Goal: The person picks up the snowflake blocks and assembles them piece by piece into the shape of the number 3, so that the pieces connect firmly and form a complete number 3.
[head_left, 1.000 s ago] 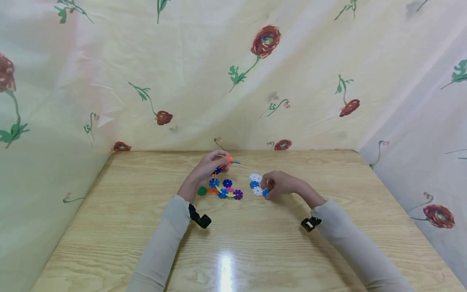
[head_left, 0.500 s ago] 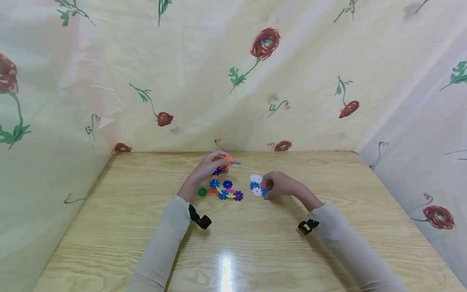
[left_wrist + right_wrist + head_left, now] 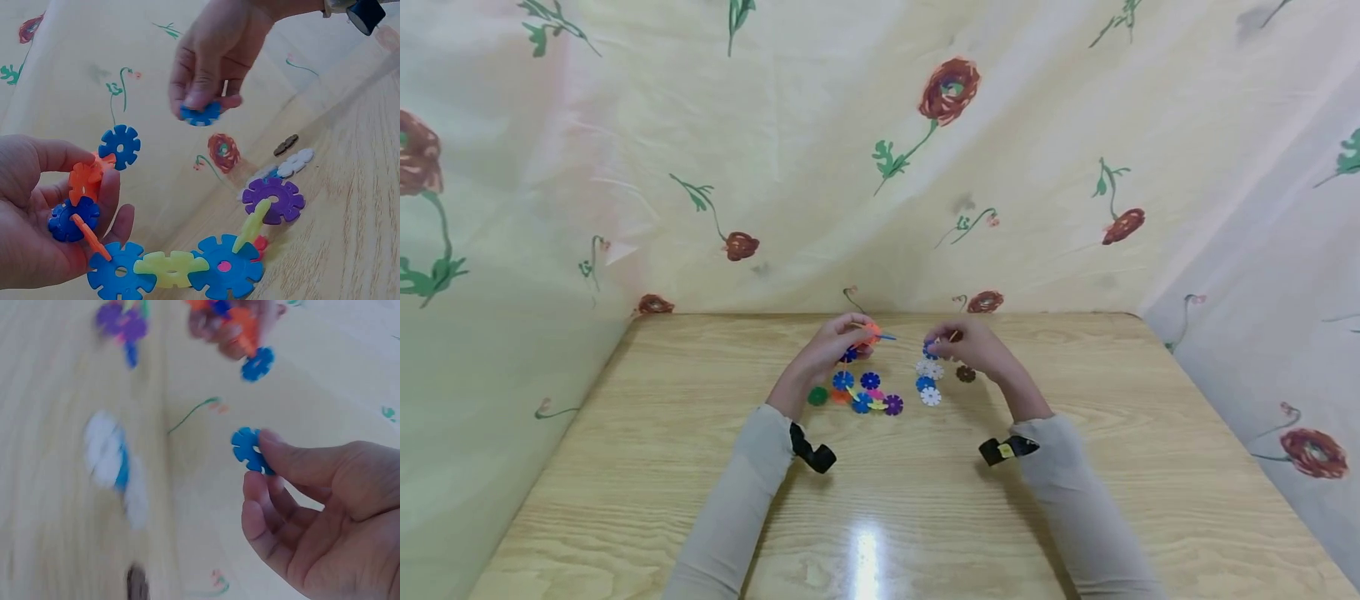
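My left hand (image 3: 833,346) pinches an orange notched plastic disc (image 3: 84,181), part of a chain of interlocking snowflake discs. A blue disc (image 3: 120,147) sticks out at the chain's upper end. Below the fingers, the chain runs through a dark blue disc (image 3: 74,220), blue and yellow discs (image 3: 172,270), to a purple disc (image 3: 274,200). Raised to the right, my right hand (image 3: 976,348) holds a loose blue disc (image 3: 250,450) between thumb and fingers. A gap separates this disc from the chain's blue end.
On the wooden table (image 3: 700,500), white discs (image 3: 930,396) and a blue disc (image 3: 925,384) lie grouped below my right hand, beside a brown disc (image 3: 966,374). A green disc (image 3: 817,396) lies left of the chain. Flowered cloth (image 3: 820,167) hangs behind.
My right hand has lifted a blue disc from the loose group and moved up and slightly toward the left hand. The brown disc has come into sight. The left hand stays about where it was.
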Demonstrator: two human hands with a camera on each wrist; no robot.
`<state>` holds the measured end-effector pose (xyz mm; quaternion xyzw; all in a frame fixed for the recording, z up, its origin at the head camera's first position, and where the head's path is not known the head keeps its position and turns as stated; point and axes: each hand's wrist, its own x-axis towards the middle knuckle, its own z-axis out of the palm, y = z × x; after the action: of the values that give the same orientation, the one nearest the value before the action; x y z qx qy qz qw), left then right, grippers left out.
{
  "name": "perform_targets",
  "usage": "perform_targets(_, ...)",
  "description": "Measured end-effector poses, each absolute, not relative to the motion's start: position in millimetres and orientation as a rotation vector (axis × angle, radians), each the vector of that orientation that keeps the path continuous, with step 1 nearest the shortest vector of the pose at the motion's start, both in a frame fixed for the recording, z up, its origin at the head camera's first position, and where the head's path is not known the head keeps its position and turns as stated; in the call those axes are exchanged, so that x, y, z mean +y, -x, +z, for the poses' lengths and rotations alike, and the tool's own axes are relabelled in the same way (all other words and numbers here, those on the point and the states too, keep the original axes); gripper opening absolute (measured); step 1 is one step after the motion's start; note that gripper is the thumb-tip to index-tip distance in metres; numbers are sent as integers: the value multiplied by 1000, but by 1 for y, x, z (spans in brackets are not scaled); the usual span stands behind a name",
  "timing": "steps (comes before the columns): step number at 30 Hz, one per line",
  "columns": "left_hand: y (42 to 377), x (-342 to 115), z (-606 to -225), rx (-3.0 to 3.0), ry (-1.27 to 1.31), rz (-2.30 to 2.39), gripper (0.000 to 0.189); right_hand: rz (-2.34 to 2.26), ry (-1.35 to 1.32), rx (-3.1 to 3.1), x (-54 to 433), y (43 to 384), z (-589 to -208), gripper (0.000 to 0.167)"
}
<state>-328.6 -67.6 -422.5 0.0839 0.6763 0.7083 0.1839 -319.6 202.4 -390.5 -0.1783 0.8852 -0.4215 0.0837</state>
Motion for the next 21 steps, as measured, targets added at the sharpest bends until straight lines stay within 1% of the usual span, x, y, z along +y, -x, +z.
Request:
perform_targets(4, 329, -67, -422, 1933, -237, 1978, 25, -1427, 439, 2593, 185, 323, -390, 20)
perform_targets(8, 330, -67, -422, 1931, -231, 1983, 27, -1530, 355, 2553, 173, 325, -391, 21)
perform_targets(13, 330, -67, -423, 1913, -227, 2008, 29, -1620, 270, 2516, 169, 325, -395, 20)
perform_targets(21, 330, -67, -423, 1909, -204, 2021, 26, -1748, 193, 2374, 165, 327, -401, 22)
